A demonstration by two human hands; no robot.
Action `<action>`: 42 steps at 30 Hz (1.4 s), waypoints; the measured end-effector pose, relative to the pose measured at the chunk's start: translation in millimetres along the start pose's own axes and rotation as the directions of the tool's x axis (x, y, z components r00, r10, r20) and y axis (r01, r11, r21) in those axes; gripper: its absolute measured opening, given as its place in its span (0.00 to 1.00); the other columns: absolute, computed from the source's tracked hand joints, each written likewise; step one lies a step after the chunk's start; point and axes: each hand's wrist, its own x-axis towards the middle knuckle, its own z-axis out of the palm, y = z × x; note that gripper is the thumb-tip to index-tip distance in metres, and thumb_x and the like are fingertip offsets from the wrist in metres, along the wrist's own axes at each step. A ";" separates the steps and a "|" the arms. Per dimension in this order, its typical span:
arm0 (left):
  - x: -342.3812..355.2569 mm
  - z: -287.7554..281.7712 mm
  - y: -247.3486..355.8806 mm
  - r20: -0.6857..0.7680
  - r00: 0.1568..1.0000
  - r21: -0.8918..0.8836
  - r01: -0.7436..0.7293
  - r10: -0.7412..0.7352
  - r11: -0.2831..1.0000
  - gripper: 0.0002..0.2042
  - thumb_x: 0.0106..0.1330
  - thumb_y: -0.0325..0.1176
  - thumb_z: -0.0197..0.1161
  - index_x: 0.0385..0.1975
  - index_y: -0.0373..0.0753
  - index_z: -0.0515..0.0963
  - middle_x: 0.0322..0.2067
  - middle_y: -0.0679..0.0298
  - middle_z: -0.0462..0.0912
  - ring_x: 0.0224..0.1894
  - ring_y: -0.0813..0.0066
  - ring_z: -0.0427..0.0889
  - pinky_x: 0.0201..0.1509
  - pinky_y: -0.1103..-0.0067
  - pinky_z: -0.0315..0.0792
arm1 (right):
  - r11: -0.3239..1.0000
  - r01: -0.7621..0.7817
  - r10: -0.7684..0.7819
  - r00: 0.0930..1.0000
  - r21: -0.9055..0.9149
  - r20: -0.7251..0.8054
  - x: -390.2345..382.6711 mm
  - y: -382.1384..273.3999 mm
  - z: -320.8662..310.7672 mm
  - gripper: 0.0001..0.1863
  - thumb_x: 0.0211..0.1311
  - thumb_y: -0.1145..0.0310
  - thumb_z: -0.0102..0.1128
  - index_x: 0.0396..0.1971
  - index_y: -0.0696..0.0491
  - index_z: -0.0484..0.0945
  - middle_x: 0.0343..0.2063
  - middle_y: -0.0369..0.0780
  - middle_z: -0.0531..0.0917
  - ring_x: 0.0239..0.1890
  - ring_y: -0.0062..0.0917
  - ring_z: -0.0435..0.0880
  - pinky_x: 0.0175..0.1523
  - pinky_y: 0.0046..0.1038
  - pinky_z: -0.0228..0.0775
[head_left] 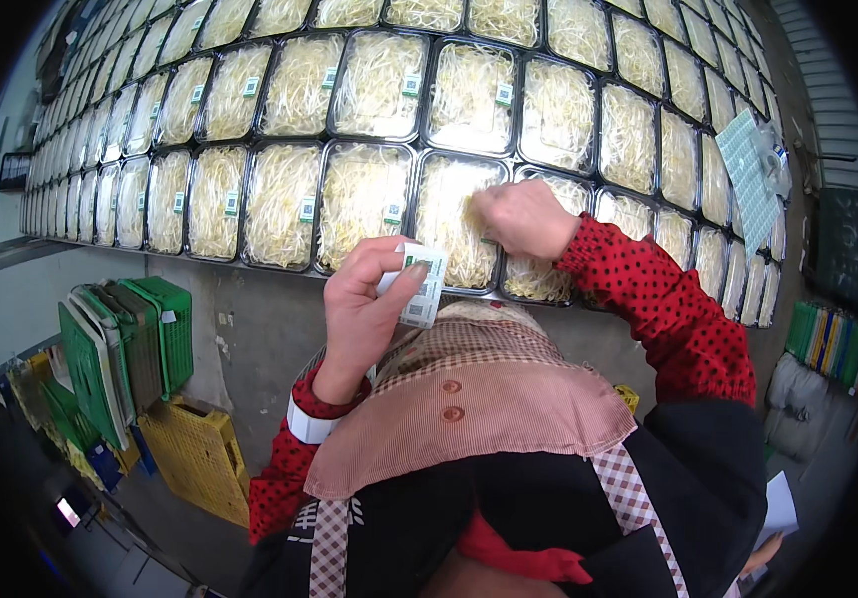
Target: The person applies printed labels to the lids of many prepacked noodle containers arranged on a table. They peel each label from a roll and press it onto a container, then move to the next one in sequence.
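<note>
My left hand (pixel 361 299) pinches a small sheaf of white and green stickers (pixel 425 287) between thumb and fingers, just off the table's near edge. My right hand (pixel 526 217) is curled closed over the right side of a black tray of bean sprouts (pixel 454 224) in the nearest row, its fingers down at the clear cover. A bit of green and white shows beneath that hand; whether the fingertips hold anything is hidden. The tray to the left of it (pixel 364 204) bears a sticker (pixel 393 214) at its lower right corner.
Rows of covered sprout trays (pixel 474 95) fill the table. A pale green sheet of stickers and a clear roll (pixel 753 174) lie at its right. Green crates (pixel 155 334) and a yellow pallet (pixel 189 448) stand left. At lower right, another person's hand (pixel 763 553) is near white paper (pixel 778 506).
</note>
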 end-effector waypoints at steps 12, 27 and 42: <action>8.1 21.7 -6.3 -0.016 1.000 0.072 0.004 -0.003 0.997 0.08 0.56 0.21 0.68 0.19 0.31 0.76 0.19 0.72 0.72 0.21 0.89 0.65 0.24 0.87 0.58 | 0.552 -0.023 0.536 0.775 0.833 -0.334 -38.2 -101.1 -19.8 0.08 0.54 0.75 0.66 0.34 0.60 0.80 0.24 0.38 0.81 0.25 0.18 0.78 0.30 0.19 0.70; 11.8 58.6 -10.0 0.376 0.927 0.120 -0.039 -0.009 0.992 0.03 0.60 0.22 0.64 0.31 0.32 0.78 0.29 0.70 0.73 0.25 0.91 0.65 0.26 0.88 0.60 | 0.965 -0.206 0.196 0.978 0.161 0.079 -116.4 50.6 -25.8 0.08 0.50 0.67 0.60 0.25 0.55 0.73 0.23 0.46 0.77 0.28 0.44 0.78 0.33 0.42 0.69; 31.5 72.7 -5.5 0.308 0.951 0.138 -0.078 0.032 0.987 0.03 0.59 0.24 0.66 0.26 0.32 0.80 0.25 0.68 0.77 0.26 0.85 0.71 0.29 0.86 0.63 | 0.459 -0.059 0.507 0.837 0.887 -0.207 -82.3 -48.2 -49.7 0.15 0.55 0.71 0.68 0.41 0.60 0.80 0.26 0.38 0.81 0.28 0.16 0.78 0.33 0.19 0.72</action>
